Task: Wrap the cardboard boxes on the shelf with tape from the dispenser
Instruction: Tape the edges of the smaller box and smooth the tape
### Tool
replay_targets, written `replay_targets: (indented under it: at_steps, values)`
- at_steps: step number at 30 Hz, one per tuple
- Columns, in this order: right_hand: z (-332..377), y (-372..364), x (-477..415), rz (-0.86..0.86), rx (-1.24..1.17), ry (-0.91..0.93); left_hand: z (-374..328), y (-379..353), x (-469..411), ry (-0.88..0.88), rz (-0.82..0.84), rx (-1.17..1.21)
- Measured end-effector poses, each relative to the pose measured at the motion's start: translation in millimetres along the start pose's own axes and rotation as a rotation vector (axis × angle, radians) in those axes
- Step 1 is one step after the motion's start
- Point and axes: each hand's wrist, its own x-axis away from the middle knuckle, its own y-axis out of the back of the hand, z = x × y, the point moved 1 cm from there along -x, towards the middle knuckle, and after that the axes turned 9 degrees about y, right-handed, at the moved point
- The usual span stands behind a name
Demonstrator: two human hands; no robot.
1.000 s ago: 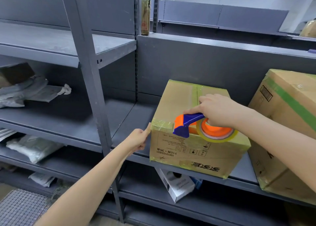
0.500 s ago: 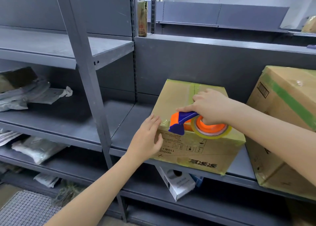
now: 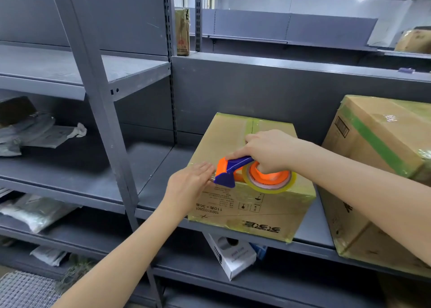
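1. Grey metal shelf carries the cardboard box at its front lip, with bare shelf open on the box's left as far as the upright post.
2. A larger taped box stands near on the right, with a narrow gap between.
3. Right hand: grip closed round the tape dispenser at the box's top front edge.
4. Left hand: grip wide, fingers flat on the near left corner, just beside the dispenser's blue nose.
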Motion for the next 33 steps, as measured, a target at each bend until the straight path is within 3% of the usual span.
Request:
replay_targets:
  at_steps: [16, 20, 26, 33]
  values:
    - [-18, -1, 26, 0.089, -0.115, 0.04, 10, 4, 2, 0.02, -0.066, 0.005]
    - [-37, -8, 60, 0.16, -0.119, -0.052, 13, 8, 3, 0.027, -0.064, -0.033]
    - [-29, -19, 63, 0.098, -0.043, -0.024, 8, 6, 8, 0.061, 0.004, -0.095]
    - [-30, -20, 61, 0.128, -0.023, -0.022, -42, -9, -2, -0.125, 0.076, -0.084]
